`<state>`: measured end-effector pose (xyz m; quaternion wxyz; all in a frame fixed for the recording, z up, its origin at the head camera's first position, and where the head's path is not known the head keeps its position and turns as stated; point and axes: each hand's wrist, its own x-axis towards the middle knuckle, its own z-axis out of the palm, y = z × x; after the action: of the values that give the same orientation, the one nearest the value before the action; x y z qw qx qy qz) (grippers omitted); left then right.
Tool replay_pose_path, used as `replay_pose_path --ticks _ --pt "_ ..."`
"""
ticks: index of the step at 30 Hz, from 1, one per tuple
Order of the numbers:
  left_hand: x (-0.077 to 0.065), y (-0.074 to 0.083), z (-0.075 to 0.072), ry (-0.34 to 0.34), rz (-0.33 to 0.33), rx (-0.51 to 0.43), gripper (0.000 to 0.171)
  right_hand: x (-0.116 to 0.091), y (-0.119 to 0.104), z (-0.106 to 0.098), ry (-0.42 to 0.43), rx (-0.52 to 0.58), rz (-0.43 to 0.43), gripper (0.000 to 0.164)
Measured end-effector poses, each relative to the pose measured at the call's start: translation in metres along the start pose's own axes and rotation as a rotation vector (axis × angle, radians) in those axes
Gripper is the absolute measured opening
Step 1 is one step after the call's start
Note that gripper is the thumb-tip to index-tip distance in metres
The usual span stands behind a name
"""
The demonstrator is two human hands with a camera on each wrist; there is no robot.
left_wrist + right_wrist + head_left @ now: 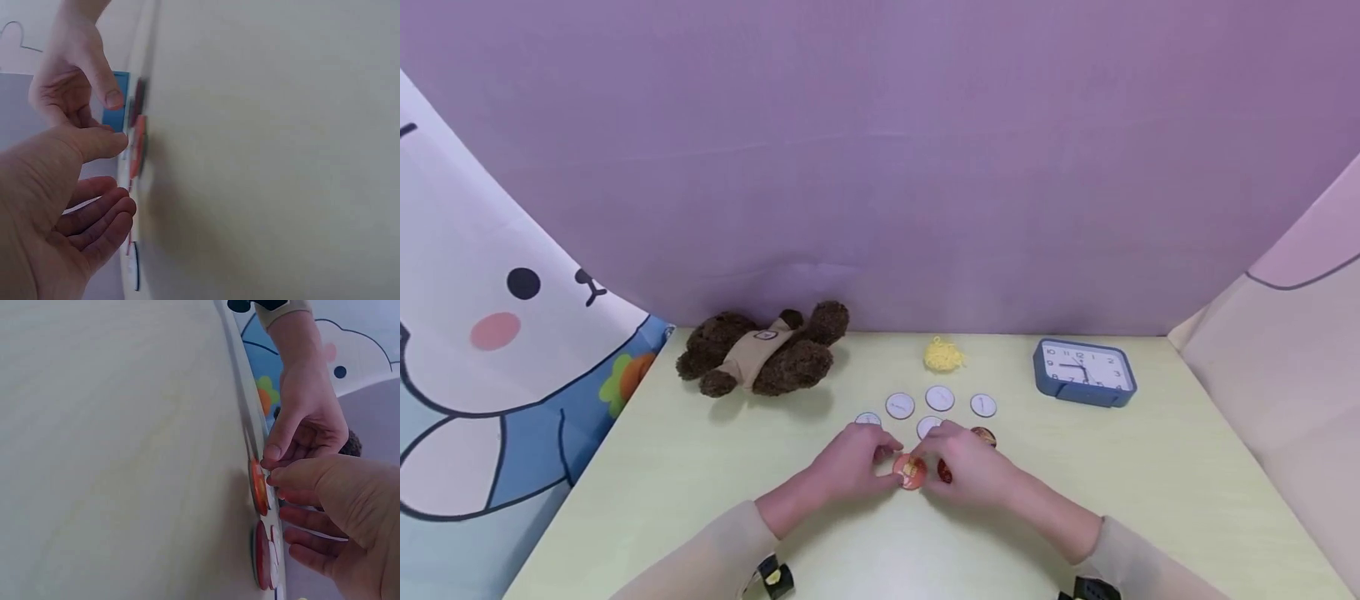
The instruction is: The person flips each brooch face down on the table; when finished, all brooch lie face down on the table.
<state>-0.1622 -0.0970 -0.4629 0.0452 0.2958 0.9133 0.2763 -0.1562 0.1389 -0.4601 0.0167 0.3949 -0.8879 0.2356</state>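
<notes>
Orange disc [910,472] sits just below the centre of the head frame, on the pale tabletop [880,562], between the fingertips of both hands. The left hand [852,461] has its thumb and fingers loosely parted at the disc's left edge; the right hand [972,468], its thumb and fingers parted too, reaches the right side. Neither seems to have a firm pinch on it, so it might skid or turn if one hand pushes harder than the other. The right fingers could also knock the dark red disc [944,471] tucked beneath them, since there is so little room, or nudge the central white disc [928,427] just above.

The right hand hides much of the dark red disc and part of the brown disc [984,436], while the left hand cuts off the lower part of the leftmost white disc [868,417]. Both wrist views catch the discs nearly edge-on, so the orange one may lie flat or be slightly raised; I cannot tell which. Its print is too small to read.
</notes>
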Motion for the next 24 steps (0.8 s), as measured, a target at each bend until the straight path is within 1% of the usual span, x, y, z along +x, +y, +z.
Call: replay_pose_path --ticks 3,8,11,14,16,19,24 --pt "-0.005 -0.002 0.003 -0.014 -0.013 -0.009 0.03 -0.002 -0.004 0.004 -0.008 -0.011 0.003 0.023" --pt "-0.01 -0.001 0.008 -0.01 -0.018 0.025 0.032 -0.003 -0.01 0.009 0.018 -0.068 0.004 0.023" --pt "-0.011 0.0 0.01 0.004 -0.01 0.026 0.029 -0.002 -0.012 0.011 0.038 -0.083 0.002 0.019" --pt "-0.01 0.001 0.011 0.02 -0.002 0.021 0.024 -0.001 -0.013 0.012 0.06 -0.078 -0.005 0.012" --pt "-0.01 0.001 0.011 0.042 0.008 0.02 0.021 0.0 -0.012 0.011 0.077 -0.063 -0.001 0.009" --pt "-0.01 0.0 0.011 0.101 0.021 0.015 0.016 0.0 -0.01 0.009 0.122 -0.046 0.0 0.007" --pt "-0.006 0.002 0.004 0.216 0.052 -0.011 0.013 0.003 -0.005 0.003 0.217 -0.112 -0.022 0.014"
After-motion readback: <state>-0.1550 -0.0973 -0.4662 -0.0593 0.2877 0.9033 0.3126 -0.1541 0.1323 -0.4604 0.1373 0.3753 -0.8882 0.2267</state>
